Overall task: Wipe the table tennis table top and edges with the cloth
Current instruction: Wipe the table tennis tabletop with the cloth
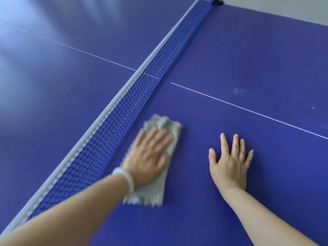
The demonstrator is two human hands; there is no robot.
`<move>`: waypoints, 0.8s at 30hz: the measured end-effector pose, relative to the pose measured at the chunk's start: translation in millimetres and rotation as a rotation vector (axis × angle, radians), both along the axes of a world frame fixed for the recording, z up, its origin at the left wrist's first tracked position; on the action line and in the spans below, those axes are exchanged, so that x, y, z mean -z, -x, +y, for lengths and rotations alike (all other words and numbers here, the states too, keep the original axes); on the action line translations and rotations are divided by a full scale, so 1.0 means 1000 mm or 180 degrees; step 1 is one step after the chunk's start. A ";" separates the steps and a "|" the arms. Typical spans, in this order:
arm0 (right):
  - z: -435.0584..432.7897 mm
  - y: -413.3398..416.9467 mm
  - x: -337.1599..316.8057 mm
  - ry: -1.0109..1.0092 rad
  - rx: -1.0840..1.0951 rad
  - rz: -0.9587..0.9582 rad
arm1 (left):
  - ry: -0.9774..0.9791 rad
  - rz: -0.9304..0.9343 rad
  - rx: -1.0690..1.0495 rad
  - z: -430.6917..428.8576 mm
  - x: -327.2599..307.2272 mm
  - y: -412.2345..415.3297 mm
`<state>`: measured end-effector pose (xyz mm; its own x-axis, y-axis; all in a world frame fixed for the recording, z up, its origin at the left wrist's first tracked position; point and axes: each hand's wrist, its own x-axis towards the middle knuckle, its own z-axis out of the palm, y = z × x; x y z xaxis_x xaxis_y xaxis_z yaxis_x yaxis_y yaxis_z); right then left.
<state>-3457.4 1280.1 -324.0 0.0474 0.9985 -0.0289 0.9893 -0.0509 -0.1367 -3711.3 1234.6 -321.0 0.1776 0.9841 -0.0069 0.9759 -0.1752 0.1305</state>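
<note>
Two bare forearms enter from the near edge; two hands are on the surface. The left hand [148, 157] lies flat, palm down, on one cloth [156, 185], fingers extended and slightly spread, pressing it to the table; a single pale bangle [128, 178] circles that wrist. Hand and cloth are motion-blurred. The cloth is light grey-green, soft and napped, folded into a rough oblong, with ragged-looking edges at its near end and a bunched fold at its far end. It sits on the right-hand half of the table tennis table [230, 59], just beside the foot of the net. The right hand [229, 162] rests flat on bare tabletop near the cloth, apart from it, fingers spread, holding nothing.

The tabletop is smooth, matte blue. One net [142, 86], dark mesh with a white top band, runs diagonally. One thin white centre line [248, 110] crosses both halves. A few faint pale smudges [238, 91] mark the far right half. One dark net clamp [218, 1] sits at the far edge.
</note>
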 end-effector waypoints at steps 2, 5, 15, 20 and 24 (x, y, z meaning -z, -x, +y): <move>0.000 0.000 0.000 -0.0045 -0.0006 0.0008 | 0.0103 -0.0061 -0.0905 0.039 -0.004 0.026; 0.002 0.001 0.002 -0.0019 -0.0003 -0.0010 | 0.0197 -0.0270 -0.1487 0.046 -0.002 0.010; 0.001 -0.004 0.001 -0.0049 0.0019 0.0076 | 0.0069 0.0127 0.1350 -0.088 0.004 -0.059; -0.001 -0.004 0.002 -0.0088 0.0013 0.0072 | 0.0207 0.0008 -0.0703 0.030 -0.003 0.006; 0.002 -0.002 0.003 -0.0089 0.0028 0.0074 | 0.0189 -0.0194 -0.1558 0.031 0.003 -0.025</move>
